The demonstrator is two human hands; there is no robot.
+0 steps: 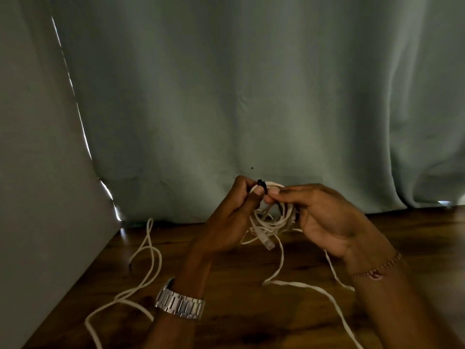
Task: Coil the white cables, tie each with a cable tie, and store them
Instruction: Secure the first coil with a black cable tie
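A coiled white cable [273, 220] hangs between both hands above the wooden table [251, 311]. Its clear plug [267, 241] dangles below the coil. A black cable tie [261, 185] wraps the top of the coil. My left hand [234, 215] pinches the coil and the tie from the left. My right hand [324, 217] pinches the coil just right of the tie, its palm turned up. A loose white cable [143, 268] sprawls on the table at the left. Another white strand [314, 290] trails from under my hands toward the lower right.
A pale green curtain [251, 96] hangs behind the table. A grey wall [30, 172] stands along the left side. A metal watch [180, 303] is on my left wrist and a bead bracelet [377, 269] on my right.
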